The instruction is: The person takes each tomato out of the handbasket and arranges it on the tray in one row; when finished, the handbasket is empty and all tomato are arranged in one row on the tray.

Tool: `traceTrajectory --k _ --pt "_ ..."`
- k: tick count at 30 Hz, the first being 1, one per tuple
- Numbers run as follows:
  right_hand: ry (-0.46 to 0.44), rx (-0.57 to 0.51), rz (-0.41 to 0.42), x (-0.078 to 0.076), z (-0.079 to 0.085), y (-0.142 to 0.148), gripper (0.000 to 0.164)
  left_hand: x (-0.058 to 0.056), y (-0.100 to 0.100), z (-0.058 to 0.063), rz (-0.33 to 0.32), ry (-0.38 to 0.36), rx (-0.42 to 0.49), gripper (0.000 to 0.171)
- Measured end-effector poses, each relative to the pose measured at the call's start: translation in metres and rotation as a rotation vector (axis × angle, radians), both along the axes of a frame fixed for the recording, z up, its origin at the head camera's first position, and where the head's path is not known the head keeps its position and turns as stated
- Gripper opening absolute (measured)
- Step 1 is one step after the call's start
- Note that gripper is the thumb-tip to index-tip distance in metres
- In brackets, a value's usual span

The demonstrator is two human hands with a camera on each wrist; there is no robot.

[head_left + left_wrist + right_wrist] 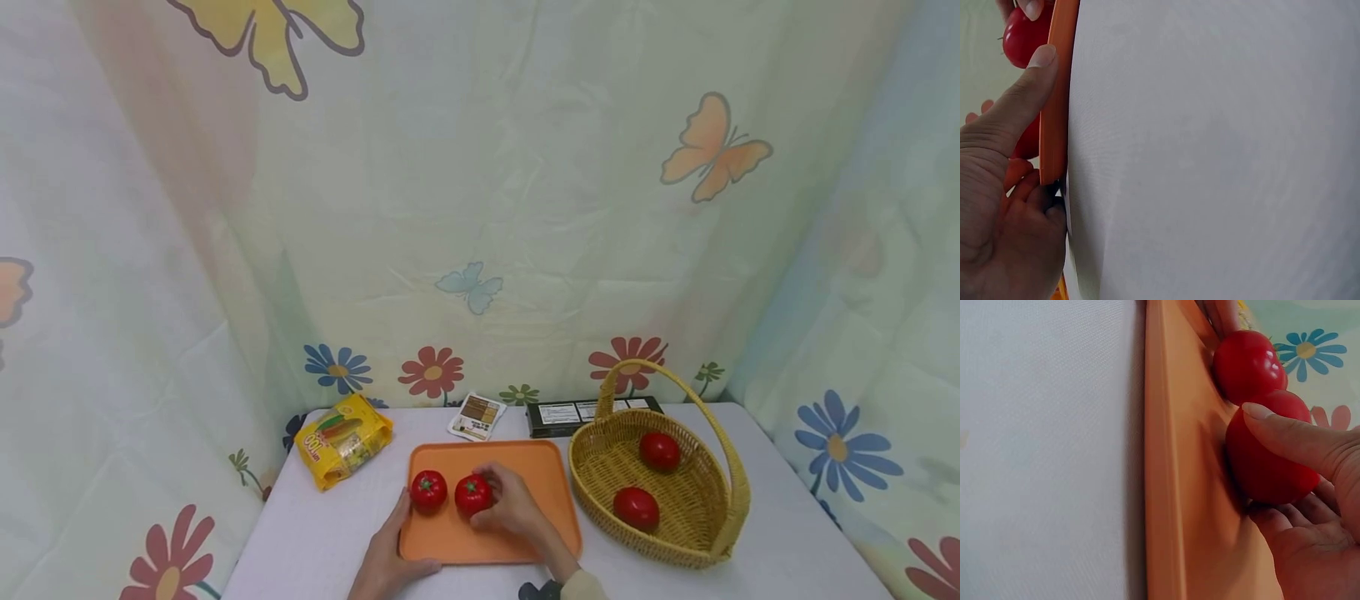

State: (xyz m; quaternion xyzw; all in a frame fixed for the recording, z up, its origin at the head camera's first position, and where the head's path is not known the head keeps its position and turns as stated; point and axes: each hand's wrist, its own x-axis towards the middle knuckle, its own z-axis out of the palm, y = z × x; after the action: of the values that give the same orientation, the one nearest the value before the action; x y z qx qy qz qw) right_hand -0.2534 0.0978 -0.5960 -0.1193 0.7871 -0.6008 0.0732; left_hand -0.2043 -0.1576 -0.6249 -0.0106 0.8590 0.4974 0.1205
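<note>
An orange tray (525, 475) lies on the white table with two red tomatoes on it. My right hand (512, 504) grips the right-hand tomato (472, 496), thumb on the near side and fingers round the far side. In the right wrist view this tomato (1272, 450) sits close over the tray's surface. The other tomato (429, 492) stands beside it, near the tray's left edge. My left hand (392, 554) holds the tray's near left corner, its thumb (1038, 69) against the front rim and its fingers along the left side.
To the tray's right stands a yellow wicker basket (697, 508) with a tall handle, holding two red, smooth, rounded items (637, 508). A yellow food packet (343, 440) lies at the back left. Behind the tray are a small white-and-brown sachet (477, 417) and a black box (555, 418).
</note>
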Motion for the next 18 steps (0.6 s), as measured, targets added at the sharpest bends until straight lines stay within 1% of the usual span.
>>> traceTrajectory --k 6,10,14,18 --pt "0.021 -0.001 -0.032 -0.0003 0.0013 -0.007 0.073 0.0008 -0.001 0.003 -0.008 0.002 0.0 0.138" --pt "0.028 -0.003 -0.044 -0.0019 -0.0026 -0.0082 0.074 -0.0002 -0.001 0.0019 -0.011 0.001 0.0 0.138" --pt "0.031 0.007 -0.045 -0.0045 -0.0059 -0.0086 0.074 -0.0002 -0.0005 0.0004 -0.004 -0.001 -0.011 0.138" --pt "0.039 0.018 -0.033 -0.0043 -0.005 -0.0087 0.075 0.0 -0.0003 -0.0015 0.006 -0.008 -0.015 0.139"
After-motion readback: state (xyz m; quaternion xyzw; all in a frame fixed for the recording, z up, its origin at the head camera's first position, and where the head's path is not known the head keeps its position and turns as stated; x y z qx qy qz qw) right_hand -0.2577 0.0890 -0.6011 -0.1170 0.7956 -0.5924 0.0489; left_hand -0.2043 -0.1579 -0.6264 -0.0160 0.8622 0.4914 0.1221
